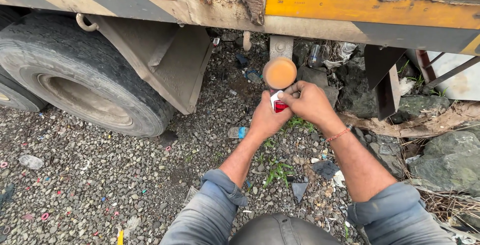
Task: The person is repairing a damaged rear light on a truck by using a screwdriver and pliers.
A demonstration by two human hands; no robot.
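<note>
1. A small red and white object [278,103] is sitting between both hands, just below a round orange reflector [279,72] that is hanging on a metal bracket [281,46] under the truck's side rail.
2. The left hand [265,117] is closing around the small object from below, thumb lying against its white part.
3. The right hand [307,102] is pinching the same object from the right with fingertips narrowed onto it; a red thread bracelet [338,135] is circling that wrist.
4. Grey rolled sleeves [220,190] are covering both forearms near the elbows.
5. The side rail [370,5] is running across the top, painted orange and dark in stripes, with rust peeling near the middle.
6. A large worn tyre [75,70] is standing at left, a metal mudguard plate [170,60] just beside it.
7. The gravel ground [100,175] is lying below, scattered with bits of litter and small weeds [277,170].
8. Large dark rocks [445,160] and dry debris are lying at right.
</note>
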